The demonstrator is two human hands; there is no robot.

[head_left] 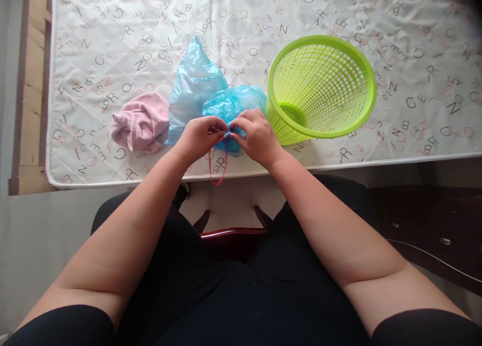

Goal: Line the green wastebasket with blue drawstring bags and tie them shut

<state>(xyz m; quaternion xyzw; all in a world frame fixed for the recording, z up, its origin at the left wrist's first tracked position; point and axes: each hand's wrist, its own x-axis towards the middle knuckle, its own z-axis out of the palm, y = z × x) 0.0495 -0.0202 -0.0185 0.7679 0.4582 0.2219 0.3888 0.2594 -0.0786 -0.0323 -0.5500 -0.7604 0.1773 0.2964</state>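
A thin blue plastic bag lies crumpled on the mattress in front of me, its gathered part pinched by both hands. My left hand is closed, thumb and fingers together on the bag's near end. Close beside it, my right hand pinches the same end from the right; the fingertips of the two hands nearly touch. A red drawstring loop hangs down below the fingers toward the mattress edge. Another spread of blue plastic stands up just left of the gathered part; I cannot tell whether they are joined.
Right of the bag, a green mesh basket leans with its opening toward me. A crumpled pink cloth lies to the left. Everything rests on a letter-printed mattress with a wooden bed frame at its left.
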